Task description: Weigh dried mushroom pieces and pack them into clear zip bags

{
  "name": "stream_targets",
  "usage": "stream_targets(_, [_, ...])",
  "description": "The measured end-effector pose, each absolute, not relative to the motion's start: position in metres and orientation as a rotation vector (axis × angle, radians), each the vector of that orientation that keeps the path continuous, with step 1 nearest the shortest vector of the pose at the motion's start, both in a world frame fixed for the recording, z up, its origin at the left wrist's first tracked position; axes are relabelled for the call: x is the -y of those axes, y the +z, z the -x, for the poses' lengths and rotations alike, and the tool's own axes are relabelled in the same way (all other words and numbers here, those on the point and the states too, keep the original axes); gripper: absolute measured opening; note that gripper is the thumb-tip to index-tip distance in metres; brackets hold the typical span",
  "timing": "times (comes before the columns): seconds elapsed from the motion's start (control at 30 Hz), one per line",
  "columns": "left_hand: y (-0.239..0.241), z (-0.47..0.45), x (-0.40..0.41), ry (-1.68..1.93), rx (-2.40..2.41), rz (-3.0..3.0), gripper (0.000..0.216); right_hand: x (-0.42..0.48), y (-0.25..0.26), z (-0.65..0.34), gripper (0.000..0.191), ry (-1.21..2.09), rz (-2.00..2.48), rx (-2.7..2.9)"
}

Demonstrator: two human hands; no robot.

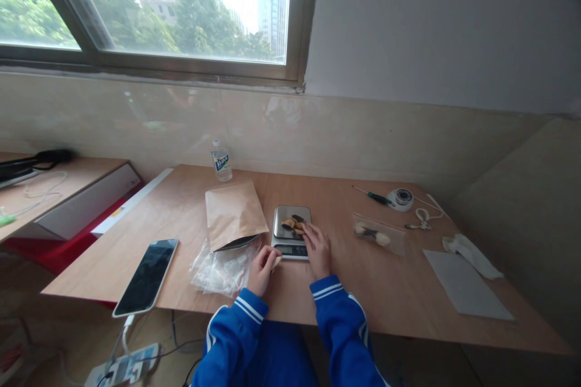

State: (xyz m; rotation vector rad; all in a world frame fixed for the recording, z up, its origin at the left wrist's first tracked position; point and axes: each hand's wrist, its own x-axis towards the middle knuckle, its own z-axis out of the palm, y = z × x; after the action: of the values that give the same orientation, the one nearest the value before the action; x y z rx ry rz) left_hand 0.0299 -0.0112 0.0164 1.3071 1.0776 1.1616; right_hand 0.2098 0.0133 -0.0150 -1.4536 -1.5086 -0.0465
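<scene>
A small digital scale (291, 233) with a metal platform sits on the wooden table (390, 290). A few brown and dark pieces (293, 224) lie on the platform. My right hand (316, 250) rests over the scale's right side, fingers stretched toward the pieces and touching them. My left hand (262, 269) is curled at the scale's front left corner, pinching a small pale piece. Beside it lie a pile of clear plastic bags (221, 269) and a brown paper pouch (233, 214).
A phone (146, 276) lies at the left edge, a water bottle (221, 161) stands at the back. To the right are a filled clear bag (379, 234), a screwdriver (373, 195), a tape reel (402, 198), a cable (424, 216), a grey sheet (465, 284) and cloth (472, 254).
</scene>
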Motion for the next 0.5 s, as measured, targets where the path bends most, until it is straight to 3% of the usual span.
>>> stream_targets(0.23, [0.003, -0.026, 0.005, 1.129, -0.972, -0.985, 0.034, -0.019, 0.003, -0.224, 0.031, -0.017, 1.472, 1.257])
stream_targets(0.5, [0.006, -0.024, 0.007, 1.152, -0.945, -0.943, 0.031, -0.053, -0.007, -0.249, 0.035, 0.093, 1.501, 1.463])
